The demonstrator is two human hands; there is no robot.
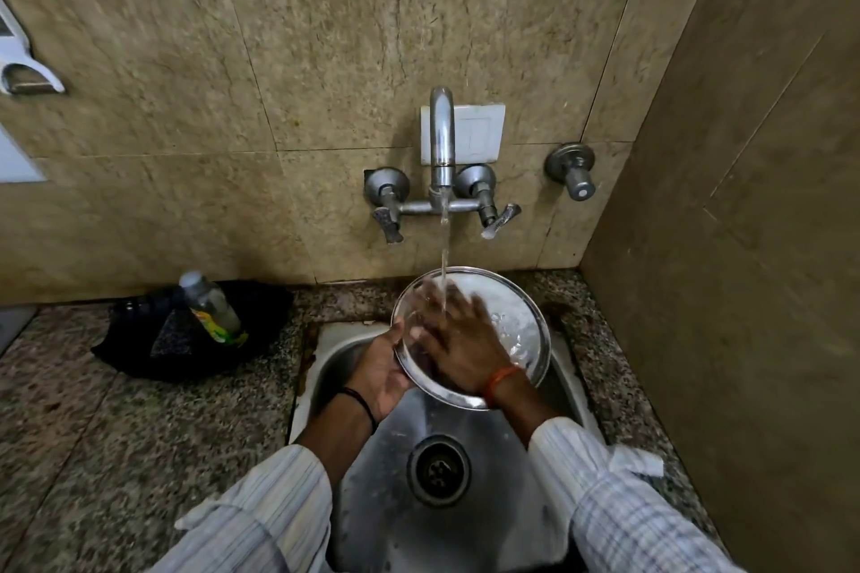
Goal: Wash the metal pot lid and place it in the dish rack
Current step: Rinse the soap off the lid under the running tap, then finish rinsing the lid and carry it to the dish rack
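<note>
The round metal pot lid (516,321) is tilted over the steel sink (526,470), under water running from the wall tap (441,144). My left hand (381,372) grips the lid's left rim from below. My right hand (458,335) lies flat on the lid's face with fingers spread, right under the stream; it looks blurred. No dish rack is in view.
A clear bottle with a yellow-green label (211,307) stands in a black holder (260,321) with a dark scrub pad on the granite counter (116,433) at the left. A second valve (571,170) juts from the wall at the right. A side wall closes the right.
</note>
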